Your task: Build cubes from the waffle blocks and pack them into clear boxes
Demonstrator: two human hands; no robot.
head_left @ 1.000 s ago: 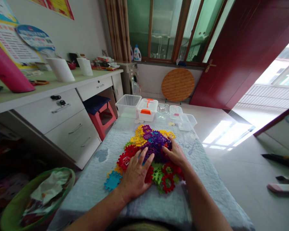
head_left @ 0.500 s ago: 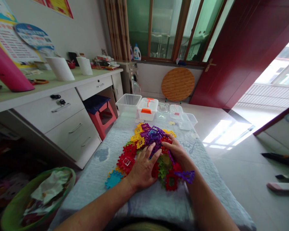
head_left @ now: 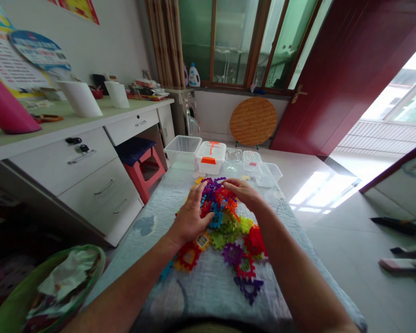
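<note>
A heap of plastic interlocking building pieces (head_left: 229,226) in red, yellow, green, blue and purple lies on the cloth-covered table (head_left: 166,305). My left hand (head_left: 193,215) rests against the heap's left side, thumb and fingers apart. At the far right of the pile, my right hand (head_left: 243,192) reaches over red and purple pieces with its fingers spread from the thumb. Neither hand visibly grips a piece. A purple triangular piece (head_left: 249,289) lies at the near edge of the spread, beside a red square piece (head_left: 246,267).
Along the table's far end stand a clear plastic bin (head_left: 183,152), a lidded box with orange latches (head_left: 211,158) and smaller clear containers (head_left: 251,159). A green basket (head_left: 99,263) with crumpled paper is at lower left. A red stool (head_left: 143,180) stands under the desk.
Both hands have moved toward the far end of the pile and somewhat apart. Pieces have shifted, with green, red and purple ones now spread nearer. The view has turned slightly right.
</note>
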